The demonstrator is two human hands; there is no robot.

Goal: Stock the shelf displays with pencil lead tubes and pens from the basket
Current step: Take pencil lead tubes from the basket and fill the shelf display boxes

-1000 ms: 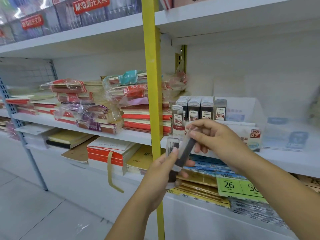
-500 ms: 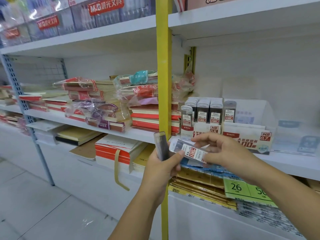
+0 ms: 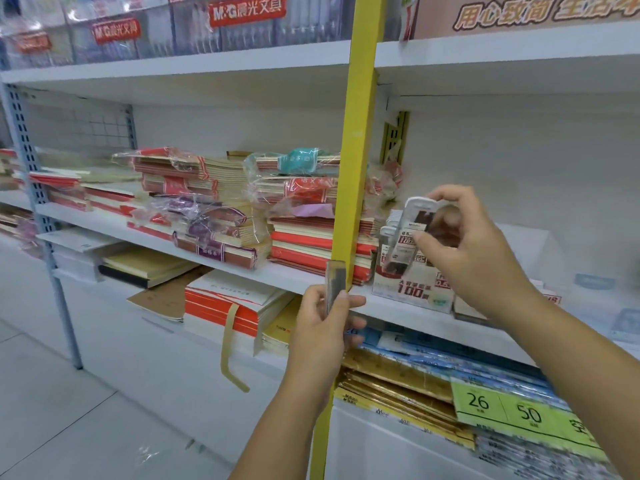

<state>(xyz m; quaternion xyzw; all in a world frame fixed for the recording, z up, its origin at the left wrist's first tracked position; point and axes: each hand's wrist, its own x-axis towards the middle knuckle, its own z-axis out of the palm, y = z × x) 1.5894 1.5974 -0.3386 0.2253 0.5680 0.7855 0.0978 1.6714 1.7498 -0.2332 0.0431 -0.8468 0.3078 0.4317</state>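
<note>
Right hand (image 3: 460, 244) pinches a clear, white-capped pencil lead tube (image 3: 408, 233) upright over the white cardboard display box (image 3: 412, 292) on the white shelf (image 3: 287, 275) — left hand (image 3: 325, 327) grips a second dark tube (image 3: 335, 282), just before the yellow upright post (image 3: 360, 133).

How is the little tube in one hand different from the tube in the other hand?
The tube in the right hand is up at the display box; the tube in the left hand waits lower, short of the shelf. The right tube shows its white cap and label; the left tube shows a plain dark edge. Both stand nearly upright, pinched in fingers.
</note>
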